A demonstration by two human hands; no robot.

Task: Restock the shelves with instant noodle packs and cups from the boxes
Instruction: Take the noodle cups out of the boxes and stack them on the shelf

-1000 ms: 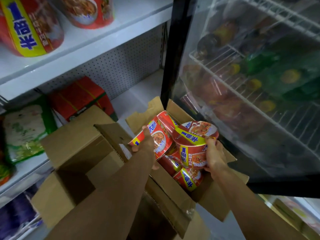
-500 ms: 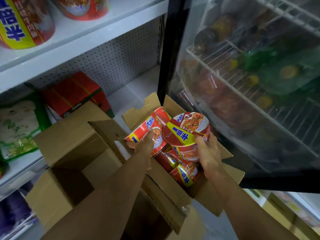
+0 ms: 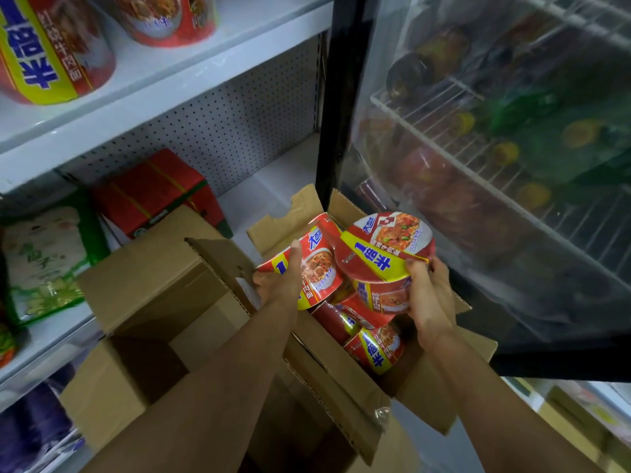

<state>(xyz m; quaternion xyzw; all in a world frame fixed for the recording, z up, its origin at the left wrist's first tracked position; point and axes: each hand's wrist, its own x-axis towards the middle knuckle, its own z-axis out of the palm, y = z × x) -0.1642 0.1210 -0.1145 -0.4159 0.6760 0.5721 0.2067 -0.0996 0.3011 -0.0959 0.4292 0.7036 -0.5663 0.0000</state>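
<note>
Red and yellow instant noodle cups fill an open cardboard box point(image 3: 430, 397) low in the middle. My left hand point(image 3: 281, 283) grips one noodle cup point(image 3: 316, 264), tilted on its side, just above the box. My right hand point(image 3: 428, 295) holds a second noodle cup point(image 3: 386, 254) by its rim, lid facing up, touching the first. More cups point(image 3: 374, 349) lie loose in the box below. Two of the same cups point(image 3: 51, 52) stand on the upper white shelf point(image 3: 164, 93).
A second open cardboard box point(image 3: 150, 295) sits to the left. The lower shelf point(image 3: 269, 189) carries a red carton point(image 3: 157, 192) and green noodle packs point(image 3: 41, 254). A glass-door drinks fridge point(image 3: 478, 165) stands close on the right.
Both hands have lifted their cups a little higher out of the box, and the right cup's lid has tipped more toward the camera.
</note>
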